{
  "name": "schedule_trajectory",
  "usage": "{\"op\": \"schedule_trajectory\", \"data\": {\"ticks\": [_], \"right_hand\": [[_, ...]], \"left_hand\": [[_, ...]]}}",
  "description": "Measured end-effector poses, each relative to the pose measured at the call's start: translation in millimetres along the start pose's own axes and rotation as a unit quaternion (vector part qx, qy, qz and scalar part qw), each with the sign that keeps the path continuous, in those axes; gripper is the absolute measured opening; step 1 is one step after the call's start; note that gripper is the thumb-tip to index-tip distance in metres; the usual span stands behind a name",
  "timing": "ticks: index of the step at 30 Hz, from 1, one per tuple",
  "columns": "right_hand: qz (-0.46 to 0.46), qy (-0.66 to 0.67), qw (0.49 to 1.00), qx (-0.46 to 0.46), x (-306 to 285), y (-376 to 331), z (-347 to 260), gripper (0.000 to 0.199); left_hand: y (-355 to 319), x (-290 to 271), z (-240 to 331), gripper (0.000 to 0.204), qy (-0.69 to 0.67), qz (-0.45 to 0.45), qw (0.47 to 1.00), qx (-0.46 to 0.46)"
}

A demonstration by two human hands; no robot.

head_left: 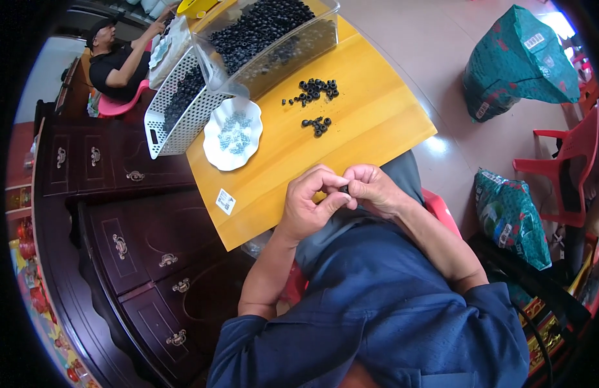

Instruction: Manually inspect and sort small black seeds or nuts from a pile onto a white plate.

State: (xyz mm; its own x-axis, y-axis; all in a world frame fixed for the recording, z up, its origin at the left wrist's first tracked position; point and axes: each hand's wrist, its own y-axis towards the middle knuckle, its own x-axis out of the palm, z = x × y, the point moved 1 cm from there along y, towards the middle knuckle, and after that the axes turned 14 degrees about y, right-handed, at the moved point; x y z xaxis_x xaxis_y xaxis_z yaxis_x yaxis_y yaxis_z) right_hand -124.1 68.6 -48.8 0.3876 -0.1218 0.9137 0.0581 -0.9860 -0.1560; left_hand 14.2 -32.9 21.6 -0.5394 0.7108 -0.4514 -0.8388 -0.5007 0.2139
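Note:
My left hand (pixel 307 199) and my right hand (pixel 375 190) meet just off the near edge of the yellow table (pixel 377 132). Between their fingertips is a small black part (pixel 344 189), pinched from both sides and mostly covered by fingers. Farther in on the tabletop lie a small heap of black ring-shaped parts (pixel 318 127) and a larger scattered group of the same parts (pixel 320 90). To their left, a white wavy-rimmed dish (pixel 213 143) holds many tiny pale, see-through pieces (pixel 236 132).
A clear plastic bin (pixel 273 68) full of black parts stands at the table's far end, beside a white perforated basket (pixel 158 137) holding more. Dark wooden drawers (pixel 144 258) flank the left. Teal sacks (pixel 506 64) and a red chair (pixel 571 161) are at right. Another person (pixel 121 64) works at upper left.

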Motion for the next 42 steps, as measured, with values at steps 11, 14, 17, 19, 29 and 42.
{"op": "schedule_trajectory", "data": {"ticks": [11,14,17,19,29,42], "right_hand": [[0.030,0.001,0.998,0.057,-2.5,3.9,1.2,0.030],[0.031,-0.003,0.997,0.067,-9.6,7.7,6.3,0.029],[0.022,-0.010,0.996,0.090,-9.6,13.1,11.2,0.030],[0.024,0.021,0.994,0.101,-1.9,16.9,16.2,0.033],[-0.459,0.000,0.864,0.206,185.4,-8.2,-16.8,0.023],[-0.613,-0.063,0.756,0.222,248.9,-44.3,-63.5,0.043]], "left_hand": [[3.8,-13.2,6.0,0.013,0.047,-0.026,0.999,0.008],[2.6,-15.1,7.3,0.014,0.070,-0.033,0.995,-0.061],[1.5,-21.2,7.7,0.015,0.139,-0.035,0.987,-0.075],[-2.1,-27.1,8.3,0.015,0.168,-0.030,0.982,-0.081],[12.9,-170.2,10.2,0.018,0.228,0.331,0.916,0.003],[95.8,-243.6,-58.4,0.047,0.437,0.291,0.844,-0.110]]}}
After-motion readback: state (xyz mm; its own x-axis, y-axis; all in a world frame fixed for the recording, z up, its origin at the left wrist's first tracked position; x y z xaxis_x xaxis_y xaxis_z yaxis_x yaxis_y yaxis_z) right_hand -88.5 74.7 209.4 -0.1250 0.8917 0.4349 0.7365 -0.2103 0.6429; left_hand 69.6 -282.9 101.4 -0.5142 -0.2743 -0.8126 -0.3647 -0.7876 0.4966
